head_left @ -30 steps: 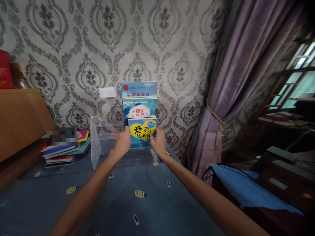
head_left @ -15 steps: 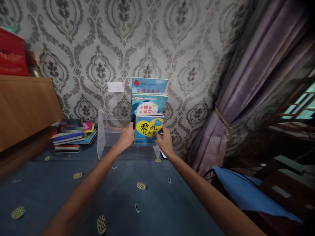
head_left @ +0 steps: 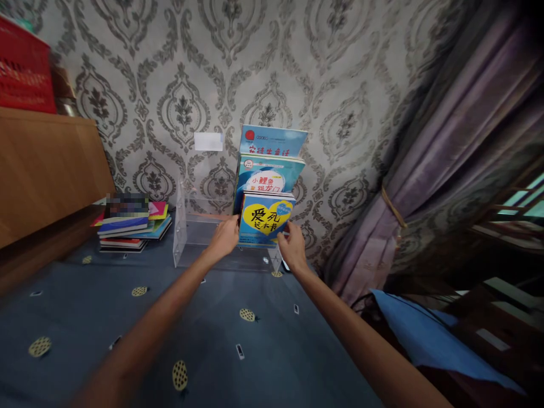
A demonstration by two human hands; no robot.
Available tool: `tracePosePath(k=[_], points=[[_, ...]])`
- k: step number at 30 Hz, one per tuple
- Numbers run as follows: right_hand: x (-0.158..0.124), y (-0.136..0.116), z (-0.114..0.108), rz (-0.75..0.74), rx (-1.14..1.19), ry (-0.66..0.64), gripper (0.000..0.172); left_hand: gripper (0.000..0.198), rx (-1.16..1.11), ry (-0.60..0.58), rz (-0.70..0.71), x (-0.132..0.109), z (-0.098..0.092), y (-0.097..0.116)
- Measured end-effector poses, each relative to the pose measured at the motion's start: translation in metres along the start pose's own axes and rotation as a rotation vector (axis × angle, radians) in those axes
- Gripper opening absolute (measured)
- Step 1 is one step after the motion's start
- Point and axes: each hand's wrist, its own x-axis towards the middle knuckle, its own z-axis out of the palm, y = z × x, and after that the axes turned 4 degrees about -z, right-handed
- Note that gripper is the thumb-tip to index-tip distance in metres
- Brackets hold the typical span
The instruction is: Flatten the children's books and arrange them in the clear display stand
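A blue book with a yellow heart (head_left: 264, 220) stands upright at the front of a clear plastic rack (head_left: 202, 258). My left hand (head_left: 226, 237) is closed on its left edge, and my right hand (head_left: 293, 245) pinches its lower right side. What look like more book edges show just behind its top. Higher up and farther back rise a teal book (head_left: 274, 170) with a white oval and a light blue book (head_left: 272, 139). The rack's left part holds no books.
Several books lie stacked (head_left: 131, 224) left of the rack on the dark blue tablecloth (head_left: 212, 340). A wooden cabinet (head_left: 51, 170) bears a red box (head_left: 25, 68) at far left. A purple curtain (head_left: 419, 158) hangs at right, above a blue sheet (head_left: 412, 334).
My view has shifted slightly, so the rack and books appear farther right and a little higher. Both hands stay on the blue book with the yellow heart.
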Motion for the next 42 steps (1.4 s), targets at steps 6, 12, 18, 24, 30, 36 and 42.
tracePosePath(k=[6,12,18,24,30,36,42], points=[[-0.002,-0.003,0.000,0.011,-0.022,0.000,0.022,0.040,0.020,-0.011,-0.002,-0.003,-0.001,0.006],[-0.005,-0.004,0.003,0.011,-0.037,0.003,0.031,0.039,0.036,-0.016,-0.016,-0.005,0.000,0.008],[-0.004,0.000,0.001,-0.019,-0.029,0.031,0.036,0.038,0.031,-0.004,0.002,-0.004,0.005,0.006],[0.013,-0.003,0.002,-0.027,0.094,0.086,0.045,0.050,-0.021,0.106,0.050,0.003,0.011,0.005],[0.016,-0.007,0.004,0.004,0.151,0.086,0.046,0.051,-0.076,0.115,0.065,0.004,0.013,0.007],[0.001,-0.005,-0.001,0.021,0.166,0.084,0.050,0.050,-0.100,0.123,0.071,-0.004,0.004,-0.001],[-0.024,-0.032,-0.021,0.093,0.204,0.130,0.042,0.039,-0.246,0.249,0.079,-0.041,-0.046,-0.006]])
